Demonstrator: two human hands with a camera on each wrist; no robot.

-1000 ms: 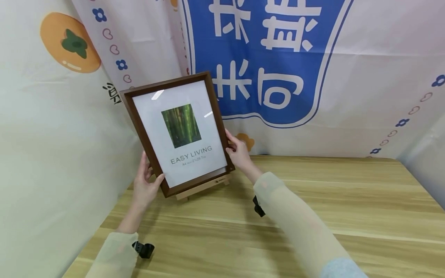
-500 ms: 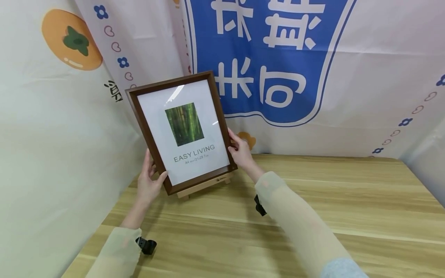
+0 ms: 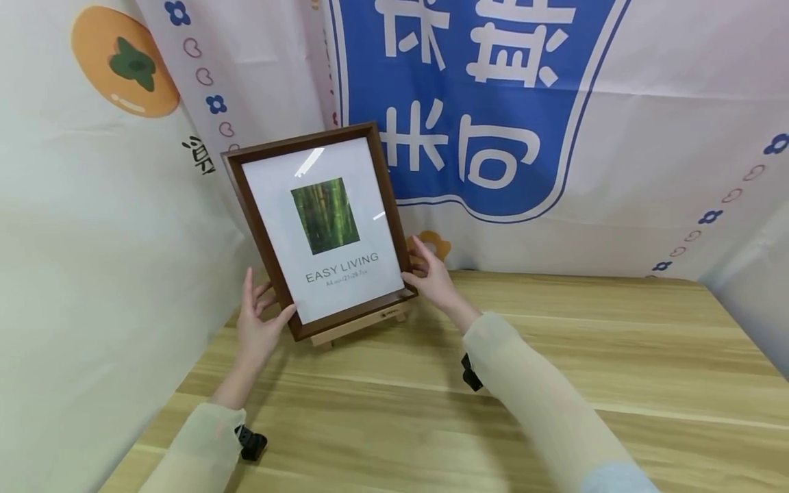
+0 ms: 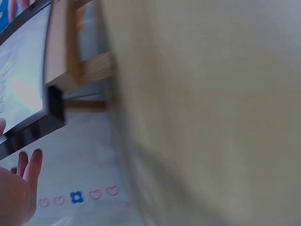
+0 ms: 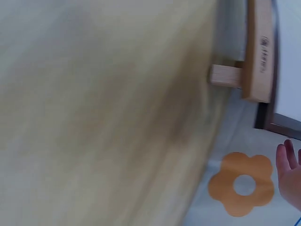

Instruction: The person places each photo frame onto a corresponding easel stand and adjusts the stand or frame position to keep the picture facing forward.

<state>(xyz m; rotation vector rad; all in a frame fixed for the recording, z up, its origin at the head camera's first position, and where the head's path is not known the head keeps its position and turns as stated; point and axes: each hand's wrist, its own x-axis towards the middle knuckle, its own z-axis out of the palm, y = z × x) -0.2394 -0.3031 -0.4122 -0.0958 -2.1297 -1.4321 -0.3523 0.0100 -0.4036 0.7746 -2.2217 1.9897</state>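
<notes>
A dark brown picture frame [image 3: 265, 233] with a green bamboo print leans tilted on a small wooden easel [image 3: 357, 325] at the table's far left. My left hand [image 3: 257, 329] is at its lower left edge, fingers spread beside it and the thumb tip right at the border. In the left wrist view a gap shows between these fingers [image 4: 34, 169] and the frame's side. My right hand [image 3: 436, 281] is at the lower right edge, fingers loosely extended and thumb close to the border. The right wrist view shows its fingers [image 5: 283, 157] just off the frame's corner.
The wood-grain table [image 3: 555, 356] reaches forward and right of the easel. A printed cloth [image 3: 647, 171] with a blue sign hangs close behind the frame, and a pale cloth [image 3: 92, 274] lines the left side.
The fingers of both hands have loosened from the frame's sides, and my right hand has shifted slightly right and down. The frame stays leaning on the easel.
</notes>
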